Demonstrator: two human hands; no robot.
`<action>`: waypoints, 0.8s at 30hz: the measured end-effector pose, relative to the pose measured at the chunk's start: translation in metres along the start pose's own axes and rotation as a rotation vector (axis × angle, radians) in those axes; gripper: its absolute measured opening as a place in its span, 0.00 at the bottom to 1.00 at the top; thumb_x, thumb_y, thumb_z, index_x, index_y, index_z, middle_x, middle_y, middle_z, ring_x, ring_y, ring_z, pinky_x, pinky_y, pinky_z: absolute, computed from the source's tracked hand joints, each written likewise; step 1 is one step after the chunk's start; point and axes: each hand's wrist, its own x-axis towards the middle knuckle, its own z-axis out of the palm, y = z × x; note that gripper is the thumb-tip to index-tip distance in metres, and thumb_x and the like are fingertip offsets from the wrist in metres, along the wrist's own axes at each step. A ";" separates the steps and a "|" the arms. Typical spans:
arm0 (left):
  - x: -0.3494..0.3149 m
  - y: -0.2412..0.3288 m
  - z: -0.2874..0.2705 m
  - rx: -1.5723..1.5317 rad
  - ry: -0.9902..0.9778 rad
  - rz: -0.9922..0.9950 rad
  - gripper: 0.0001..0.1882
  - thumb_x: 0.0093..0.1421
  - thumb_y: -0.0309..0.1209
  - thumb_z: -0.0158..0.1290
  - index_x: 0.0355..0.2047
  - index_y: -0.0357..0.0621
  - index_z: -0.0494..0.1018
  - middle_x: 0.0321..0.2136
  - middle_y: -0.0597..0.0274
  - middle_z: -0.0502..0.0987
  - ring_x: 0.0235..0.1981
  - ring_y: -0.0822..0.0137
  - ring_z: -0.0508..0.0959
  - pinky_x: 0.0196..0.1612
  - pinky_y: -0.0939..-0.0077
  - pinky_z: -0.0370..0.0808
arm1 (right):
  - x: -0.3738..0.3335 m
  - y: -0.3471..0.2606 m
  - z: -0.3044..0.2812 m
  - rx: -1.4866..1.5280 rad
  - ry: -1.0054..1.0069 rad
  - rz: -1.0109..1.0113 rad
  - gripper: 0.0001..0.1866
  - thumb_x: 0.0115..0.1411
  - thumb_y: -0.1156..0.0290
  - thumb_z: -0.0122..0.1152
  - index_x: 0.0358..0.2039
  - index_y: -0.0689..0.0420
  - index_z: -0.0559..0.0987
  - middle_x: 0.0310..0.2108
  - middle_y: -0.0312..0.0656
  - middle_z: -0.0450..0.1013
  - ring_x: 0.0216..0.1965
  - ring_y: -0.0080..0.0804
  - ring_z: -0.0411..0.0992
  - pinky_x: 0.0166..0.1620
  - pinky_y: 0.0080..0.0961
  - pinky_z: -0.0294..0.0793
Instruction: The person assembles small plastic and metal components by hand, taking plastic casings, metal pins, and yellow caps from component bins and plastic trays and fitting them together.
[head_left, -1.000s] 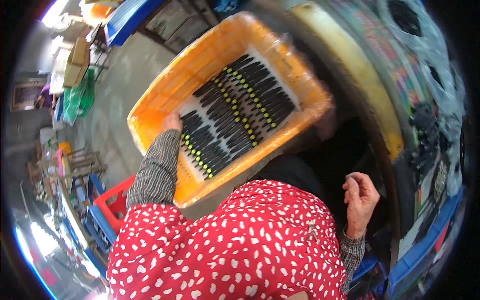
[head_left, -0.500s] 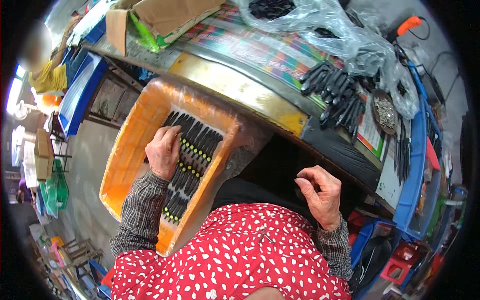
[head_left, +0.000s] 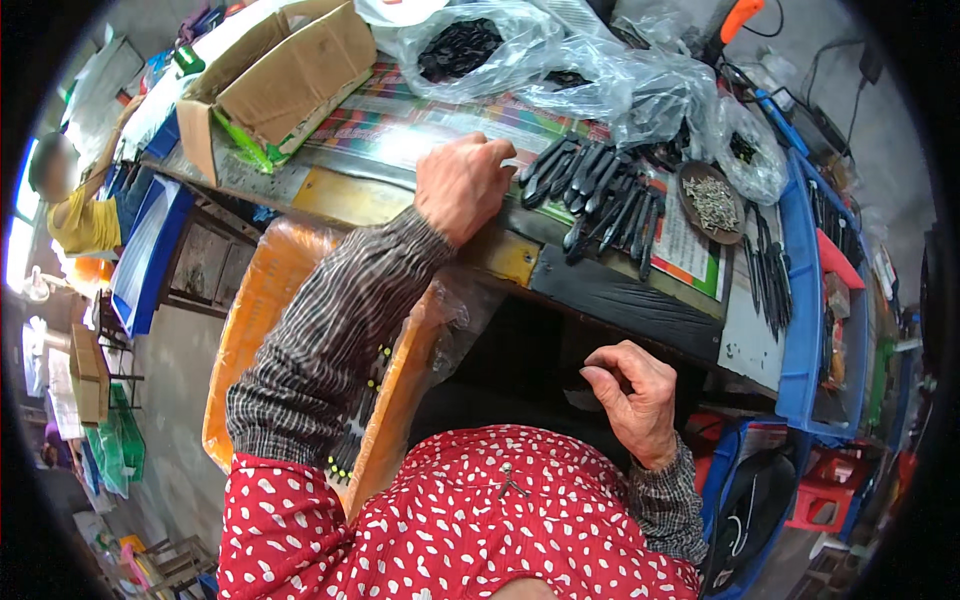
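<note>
My left hand is over the workbench, its partly bent fingers slightly apart and pointing at a pile of black pocketknife-like tools with slim handles. I see nothing held in it, though its fingertips are partly hidden. My right hand hovers at the bench's front edge above my lap. Its fingers are curled toward the thumb, and nothing shows between them. Beneath my left forearm stands an orange crate lined with clear plastic. Rows of similar black pieces with yellow-green tips lie in it, mostly hidden by my sleeve.
A dish of small metal pins sits right of the pile, beside more slim black pieces. Clear plastic bags and an open cardboard box occupy the bench's back. Blue bins border the right. Another person is far left.
My left hand has left the crate and moved up and right to the pile on the bench. The view has shifted. My right hand keeps nearly the same pose.
</note>
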 end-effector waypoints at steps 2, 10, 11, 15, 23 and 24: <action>0.020 0.003 0.017 -0.025 -0.050 -0.029 0.09 0.52 0.37 0.55 0.33 0.49 0.77 0.27 0.56 0.77 0.30 0.54 0.78 0.32 0.63 0.73 | -0.001 0.001 -0.010 -0.019 0.059 0.014 0.06 0.53 0.75 0.63 0.28 0.64 0.75 0.22 0.41 0.71 0.19 0.25 0.69 0.22 0.19 0.66; 0.061 0.009 0.041 0.106 -0.162 0.035 0.12 0.53 0.42 0.55 0.31 0.49 0.78 0.28 0.55 0.78 0.31 0.54 0.78 0.33 0.62 0.73 | -0.003 0.017 -0.053 -0.225 0.226 0.020 0.07 0.52 0.75 0.63 0.28 0.63 0.74 0.22 0.42 0.70 0.20 0.30 0.69 0.23 0.24 0.67; 0.060 0.009 0.042 0.100 -0.142 0.079 0.12 0.53 0.42 0.56 0.31 0.48 0.78 0.27 0.56 0.78 0.30 0.55 0.78 0.33 0.63 0.73 | -0.004 0.023 -0.059 -0.279 0.259 0.019 0.06 0.52 0.75 0.63 0.28 0.63 0.75 0.22 0.44 0.71 0.21 0.35 0.70 0.24 0.26 0.68; 0.065 0.011 0.042 0.012 -0.218 -0.001 0.11 0.52 0.39 0.57 0.31 0.46 0.78 0.25 0.57 0.78 0.30 0.58 0.79 0.34 0.66 0.73 | -0.003 0.035 -0.088 -0.481 0.414 0.133 0.06 0.53 0.75 0.61 0.29 0.63 0.74 0.24 0.47 0.71 0.23 0.41 0.71 0.26 0.30 0.68; 0.072 0.013 0.038 -0.153 -0.257 -0.049 0.12 0.46 0.35 0.58 0.23 0.38 0.76 0.20 0.55 0.76 0.23 0.62 0.76 0.30 0.71 0.72 | 0.014 0.096 -0.132 -0.919 0.493 0.164 0.08 0.54 0.69 0.59 0.32 0.60 0.75 0.29 0.45 0.70 0.29 0.46 0.71 0.31 0.38 0.68; 0.071 0.007 0.043 -0.202 -0.233 -0.036 0.11 0.46 0.34 0.58 0.23 0.37 0.75 0.19 0.56 0.76 0.21 0.64 0.75 0.29 0.73 0.72 | 0.017 0.100 -0.132 -0.951 0.482 0.192 0.10 0.53 0.67 0.61 0.30 0.60 0.75 0.29 0.45 0.68 0.30 0.47 0.71 0.32 0.40 0.69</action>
